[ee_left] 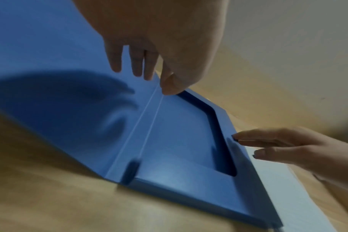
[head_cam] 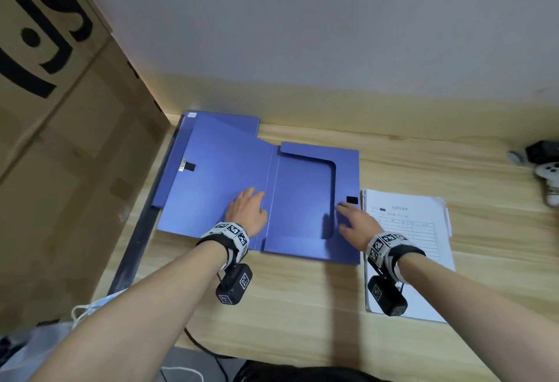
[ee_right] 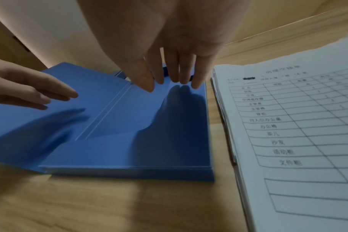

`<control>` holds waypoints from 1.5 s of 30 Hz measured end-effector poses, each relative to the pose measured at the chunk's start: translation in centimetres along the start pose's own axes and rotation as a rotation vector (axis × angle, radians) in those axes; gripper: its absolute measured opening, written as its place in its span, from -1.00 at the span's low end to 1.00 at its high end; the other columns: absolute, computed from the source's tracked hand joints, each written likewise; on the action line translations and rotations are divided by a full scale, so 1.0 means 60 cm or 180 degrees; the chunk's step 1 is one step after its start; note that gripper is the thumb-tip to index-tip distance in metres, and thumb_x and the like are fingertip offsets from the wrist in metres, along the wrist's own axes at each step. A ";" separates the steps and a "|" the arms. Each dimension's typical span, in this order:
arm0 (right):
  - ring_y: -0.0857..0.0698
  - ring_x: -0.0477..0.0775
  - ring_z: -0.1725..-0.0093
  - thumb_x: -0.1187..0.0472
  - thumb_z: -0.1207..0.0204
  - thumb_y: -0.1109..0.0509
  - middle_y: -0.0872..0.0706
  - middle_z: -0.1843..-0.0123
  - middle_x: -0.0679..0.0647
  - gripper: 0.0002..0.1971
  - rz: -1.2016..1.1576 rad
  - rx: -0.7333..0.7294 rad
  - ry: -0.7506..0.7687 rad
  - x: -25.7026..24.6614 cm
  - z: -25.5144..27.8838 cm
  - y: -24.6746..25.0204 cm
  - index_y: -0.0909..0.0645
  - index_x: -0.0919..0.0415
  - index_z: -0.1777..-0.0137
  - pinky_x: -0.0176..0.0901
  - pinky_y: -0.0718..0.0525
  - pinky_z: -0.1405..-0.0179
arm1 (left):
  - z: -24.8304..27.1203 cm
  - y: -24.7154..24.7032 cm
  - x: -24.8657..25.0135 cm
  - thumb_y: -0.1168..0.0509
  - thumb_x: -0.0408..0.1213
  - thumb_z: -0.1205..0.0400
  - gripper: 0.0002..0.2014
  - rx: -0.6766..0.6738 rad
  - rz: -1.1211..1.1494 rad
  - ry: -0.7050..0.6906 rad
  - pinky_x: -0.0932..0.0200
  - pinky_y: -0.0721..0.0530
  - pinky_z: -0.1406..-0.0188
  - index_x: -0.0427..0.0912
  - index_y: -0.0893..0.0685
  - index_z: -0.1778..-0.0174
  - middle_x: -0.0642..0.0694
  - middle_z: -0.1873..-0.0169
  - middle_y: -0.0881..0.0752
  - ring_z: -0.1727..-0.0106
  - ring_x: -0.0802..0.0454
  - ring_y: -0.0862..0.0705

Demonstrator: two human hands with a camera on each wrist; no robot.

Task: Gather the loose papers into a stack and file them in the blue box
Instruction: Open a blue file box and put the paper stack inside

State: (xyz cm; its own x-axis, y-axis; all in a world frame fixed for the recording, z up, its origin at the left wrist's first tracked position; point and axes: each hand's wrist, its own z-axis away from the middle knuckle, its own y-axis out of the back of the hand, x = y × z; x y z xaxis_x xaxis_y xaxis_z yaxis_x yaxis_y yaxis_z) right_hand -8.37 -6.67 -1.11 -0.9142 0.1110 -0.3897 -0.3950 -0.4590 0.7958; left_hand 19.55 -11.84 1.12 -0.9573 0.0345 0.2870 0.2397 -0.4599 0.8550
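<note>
Blue box (head_cam: 230,169): I see it lying open mid-frame on the wooden desk (head_cam: 302,306).
Left hand (head_cam: 248,210): fingers straight, slightly spread, flat on the lid.
Right hand (head_cam: 355,224): fingers straight, together, on the tray's right edge.
Papers (head_cam: 417,230): stacked lower right, just beside the box.

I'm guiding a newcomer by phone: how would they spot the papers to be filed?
On the light wooden desk, find the open blue plastic file box. Just right of it lies the white paper stack, the only printed thing, its top sheet a table form.
</note>
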 end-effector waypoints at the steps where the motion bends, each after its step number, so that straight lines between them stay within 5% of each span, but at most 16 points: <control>1: -0.33 0.13 -0.64 0.26 -0.59 -0.25 -0.28 -0.69 0.09 -0.43 -0.0082 0.0142 0.0019 0.006 0.002 0.004 -0.33 0.17 -0.63 -0.09 -0.31 -0.54 | -0.002 0.001 0.015 -0.14 -0.28 -0.64 -0.50 -0.0040 0.0180 -0.0040 -0.11 -0.46 -0.47 -0.10 -0.45 -0.55 -0.11 -0.58 -0.42 -0.58 -0.15 -0.40; 6: -0.49 0.18 -0.50 0.34 -0.51 -0.28 -0.50 -0.52 0.12 -0.50 -0.0496 0.0654 -0.0067 0.073 0.027 0.028 -0.51 0.19 -0.47 -0.09 -0.41 -0.43 | -0.009 -0.010 0.119 -0.16 -0.32 -0.63 -0.57 -0.0253 0.0822 -0.0260 -0.02 -0.59 -0.33 -0.09 -0.57 -0.45 -0.06 -0.34 -0.69 -0.36 -0.16 -0.64; 9: -0.48 0.18 -0.49 0.30 -0.53 -0.28 -0.49 -0.51 0.14 -0.50 -0.0605 0.0814 -0.0386 0.136 0.053 0.043 -0.46 0.21 -0.50 -0.08 -0.41 -0.41 | -0.007 -0.039 0.190 -0.11 -0.31 -0.57 -0.64 -0.0538 0.1546 -0.0273 -0.01 -0.72 -0.17 -0.02 -0.71 -0.17 0.03 0.06 -0.86 -0.13 -0.06 -0.77; 11: -0.46 0.18 -0.52 0.27 -0.54 -0.28 -0.46 -0.55 0.16 -0.47 -0.0605 0.0836 -0.0596 0.183 0.071 0.048 -0.39 0.21 -0.55 -0.01 -0.41 -0.46 | -0.001 -0.066 0.236 -0.10 -0.36 -0.57 -0.66 -0.0702 0.1839 -0.0311 -0.04 -0.75 -0.14 -0.05 -0.72 -0.13 0.00 0.14 -0.85 -0.08 -0.08 -0.80; 14: -0.43 0.19 -0.55 0.25 -0.54 -0.28 -0.42 -0.59 0.19 -0.42 -0.0538 0.0842 -0.0874 0.244 0.099 0.053 -0.32 0.22 -0.59 0.06 -0.41 -0.50 | 0.006 -0.106 0.298 -0.16 -0.42 -0.64 -0.65 -0.0800 0.2136 -0.0325 0.11 -0.69 -0.08 -0.17 -0.66 -0.32 -0.12 -0.05 -0.82 -0.12 -0.11 -0.74; 17: -0.49 0.26 -0.46 0.27 -0.53 -0.29 -0.46 -0.52 0.26 -0.45 -0.0514 0.0942 -0.1124 0.292 0.119 0.053 -0.35 0.28 -0.55 0.12 -0.49 -0.44 | 0.005 -0.135 0.340 -0.15 -0.44 -0.70 -0.57 -0.0889 0.2323 -0.0261 0.16 -0.59 -0.22 -0.23 -0.50 -0.52 -0.12 -0.35 -0.66 -0.41 -0.07 -0.61; 21: -0.60 0.26 -0.09 0.10 -0.49 -0.27 -0.59 -0.17 0.22 -0.72 -0.0445 0.0837 -0.1503 0.349 0.137 0.050 -0.51 0.23 -0.12 0.13 -0.65 -0.07 | -0.006 -0.190 0.378 -0.21 -0.13 -0.56 -0.31 -0.1052 0.2199 -0.0110 -0.15 -0.58 -0.45 -0.07 -0.28 -0.68 -0.03 -0.64 -0.37 -0.52 -0.05 -0.53; 25: -0.68 0.18 0.13 -0.14 -0.34 -0.34 -0.67 0.06 0.14 -0.62 -0.0770 0.0576 -0.1732 0.376 0.135 0.038 -0.56 0.20 0.11 0.09 -0.73 0.11 | 0.003 -0.219 0.416 -0.17 -0.23 -0.65 -0.50 -0.0950 0.1455 -0.0100 -0.10 -0.38 -0.57 -0.21 -0.40 -0.54 -0.08 -0.57 -0.39 -0.57 -0.10 -0.39; 30: -0.73 0.12 0.18 0.03 -0.38 -0.46 -0.73 0.11 0.08 -0.68 -0.1415 0.0553 -0.1772 0.372 0.123 0.031 -0.59 0.24 -0.01 -0.11 -0.70 0.30 | 0.008 -0.244 0.438 -0.14 -0.27 -0.69 -0.48 -0.0949 0.0804 -0.0073 -0.02 -0.15 -0.65 -0.32 -0.33 -0.59 -0.18 -0.69 -0.18 -0.72 -0.11 -0.12; 33: -0.69 0.13 0.16 0.15 -0.36 -0.48 -0.68 0.08 0.07 -0.63 -0.1982 0.0790 -0.1900 0.367 0.122 0.025 -0.48 0.20 -0.11 -0.12 -0.62 0.26 | 0.003 -0.247 0.440 -0.16 -0.25 -0.66 -0.57 -0.0743 0.0923 0.0049 -0.05 -0.35 -0.57 -0.34 -0.47 -0.44 -0.17 -0.58 -0.35 -0.56 -0.17 -0.38; 36: -0.69 0.16 0.04 0.23 -0.37 -0.50 -0.68 -0.03 0.09 -0.51 -0.2370 0.0834 -0.1941 0.369 0.119 0.025 -0.43 0.24 -0.27 -0.06 -0.67 0.09 | -0.001 -0.245 0.434 -0.18 -0.25 -0.68 -0.54 -0.0669 0.1054 0.0091 0.06 -0.40 -0.49 -0.33 -0.45 -0.49 -0.12 -0.53 -0.40 -0.50 -0.13 -0.45; 41: -0.79 0.20 0.02 0.32 -0.37 -0.54 -0.82 -0.03 0.18 -0.74 -0.2406 0.0684 -0.1740 0.380 0.127 0.034 -0.68 0.29 -0.06 0.06 -0.79 -0.01 | -0.003 -0.238 0.432 -0.20 -0.29 -0.70 -0.53 -0.0581 0.1270 0.0101 0.15 -0.34 -0.46 -0.25 -0.42 -0.56 -0.09 -0.56 -0.41 -0.56 -0.06 -0.41; 45: -0.79 0.18 0.05 0.31 -0.36 -0.58 -0.82 0.00 0.15 -0.72 -0.2465 0.0840 -0.1722 0.381 0.140 0.060 -0.70 0.26 -0.08 0.04 -0.79 0.01 | -0.010 -0.237 0.431 -0.23 -0.33 -0.66 -0.53 -0.0451 0.1699 0.0278 -0.01 -0.48 -0.48 -0.17 -0.46 -0.53 -0.07 -0.50 -0.50 -0.49 -0.07 -0.52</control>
State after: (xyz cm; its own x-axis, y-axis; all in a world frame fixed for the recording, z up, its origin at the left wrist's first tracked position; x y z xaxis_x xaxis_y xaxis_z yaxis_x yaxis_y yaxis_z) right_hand -31.49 1.63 -3.24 -0.2857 0.7175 -0.6352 -0.8505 0.1156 0.5131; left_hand -8.73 -4.94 -3.88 -0.7202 -0.3067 0.6223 0.6767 -0.5083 0.5327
